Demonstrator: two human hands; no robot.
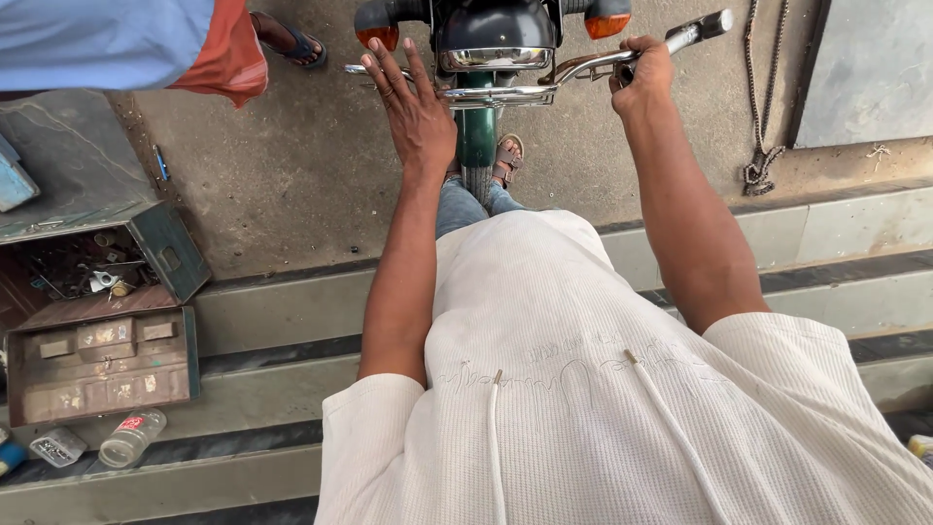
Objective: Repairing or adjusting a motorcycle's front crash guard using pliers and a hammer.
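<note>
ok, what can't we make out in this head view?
- Motorcycle: cut off by the top edge; only the lamp, chrome bar and part of the wheel show.
- Right hand: fingers wrap the chrome bar, so its grip underneath is hidden.
- Left hand: palm faces down; contact with the bar cannot be told.
- Toolbox: contents too small and dark to identify.
- Other person: only a foot and clothing, cut by the edge.

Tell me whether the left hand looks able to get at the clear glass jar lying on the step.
Probably not as things stand. The left hand rests flat on the chrome rack of the motorcycle ahead, while the clear glass jar lies behind and left; nothing blocks it.
</note>
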